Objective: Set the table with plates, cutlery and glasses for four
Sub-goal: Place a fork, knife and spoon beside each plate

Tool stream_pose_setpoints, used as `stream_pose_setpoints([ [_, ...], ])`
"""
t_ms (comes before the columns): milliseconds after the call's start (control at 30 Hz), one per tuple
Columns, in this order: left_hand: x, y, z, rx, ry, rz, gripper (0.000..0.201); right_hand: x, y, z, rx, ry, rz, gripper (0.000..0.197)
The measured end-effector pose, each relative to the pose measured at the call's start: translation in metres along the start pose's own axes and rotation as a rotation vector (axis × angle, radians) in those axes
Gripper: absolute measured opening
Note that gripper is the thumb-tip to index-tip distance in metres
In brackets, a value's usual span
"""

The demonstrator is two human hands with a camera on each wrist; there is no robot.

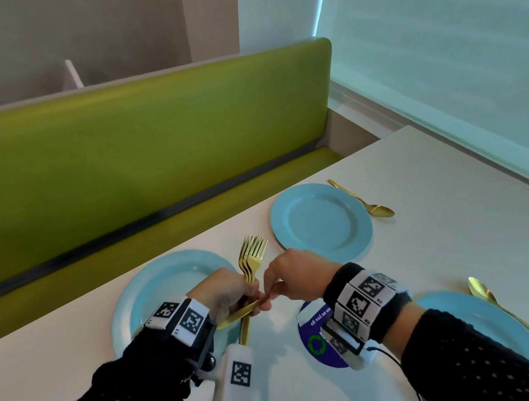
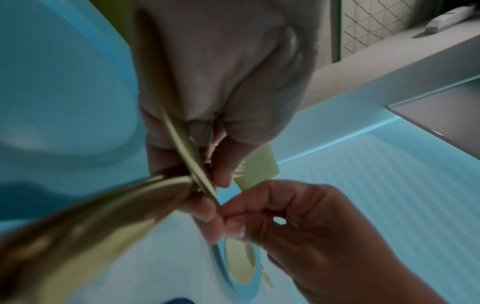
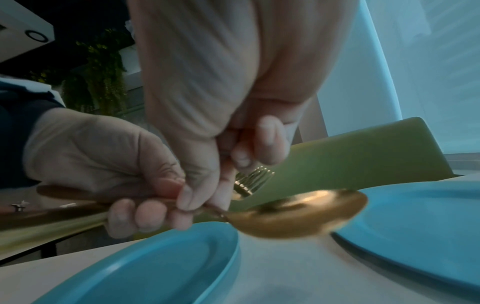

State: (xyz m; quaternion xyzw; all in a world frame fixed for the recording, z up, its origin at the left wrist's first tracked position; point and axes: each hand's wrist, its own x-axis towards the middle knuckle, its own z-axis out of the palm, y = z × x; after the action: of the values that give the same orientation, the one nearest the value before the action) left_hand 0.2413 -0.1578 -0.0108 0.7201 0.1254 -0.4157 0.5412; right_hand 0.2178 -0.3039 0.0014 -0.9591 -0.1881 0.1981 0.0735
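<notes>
My left hand (image 1: 236, 296) grips a bundle of gold forks (image 1: 251, 249), tines pointing up and away, above the right rim of a light blue plate (image 1: 153, 297). The handle of a gold spoon (image 3: 298, 214) also runs through that fist. My right hand (image 1: 278, 288) pinches the spoon at its neck, thumb and finger right against the left hand's fingers. In the right wrist view the spoon bowl hangs over the bare table between two plates, with the fork tines (image 3: 253, 181) behind it. A second plate (image 1: 321, 222) lies farther off, a third (image 1: 486, 338) under my right forearm.
A gold spoon (image 1: 363, 200) lies right of the far plate, another (image 1: 517, 316) right of the near plate. A round purple sticker (image 1: 315, 341) is on the white table (image 1: 436, 242). A green bench (image 1: 130, 152) runs along the far edge, with a window blind (image 1: 457, 48) at right.
</notes>
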Motion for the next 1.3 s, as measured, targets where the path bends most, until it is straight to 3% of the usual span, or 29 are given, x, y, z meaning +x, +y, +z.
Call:
stream_pose_setpoints([
  [133,0.003,0.004,-0.014,-0.049,0.094,0.022,0.024,0.005,0.003,0.004,0.044,-0.004,0.05,0.021],
  [267,0.016,0.006,-0.045,-0.147,0.317,0.092,0.028,0.013,0.017,0.005,0.309,0.078,0.246,0.016],
  [367,0.016,0.007,-0.064,-0.196,0.382,0.1,0.021,0.027,0.022,0.013,0.464,0.128,0.418,0.017],
  [533,0.012,0.004,-0.07,-0.183,0.345,0.116,0.014,0.062,0.015,0.029,0.438,-0.021,0.576,0.033],
  [767,0.006,-0.005,-0.068,-0.217,0.289,0.13,0.013,0.093,0.007,0.041,0.235,-0.068,0.645,0.042],
  [967,0.005,-0.009,-0.072,-0.256,0.275,0.124,0.009,0.105,0.003,0.043,0.159,-0.097,0.664,0.029],
  [1133,0.004,-0.009,-0.073,-0.283,0.267,0.116,0.009,0.107,0.002,0.048,0.404,0.052,0.729,0.018],
  [1200,0.004,-0.009,-0.072,-0.292,0.278,0.117,0.009,0.105,0.005,0.048,0.566,0.092,0.731,0.032],
  [1300,0.004,-0.008,-0.07,-0.302,0.271,0.118,0.009,0.101,0.005,0.047,0.637,0.124,0.723,0.037],
])
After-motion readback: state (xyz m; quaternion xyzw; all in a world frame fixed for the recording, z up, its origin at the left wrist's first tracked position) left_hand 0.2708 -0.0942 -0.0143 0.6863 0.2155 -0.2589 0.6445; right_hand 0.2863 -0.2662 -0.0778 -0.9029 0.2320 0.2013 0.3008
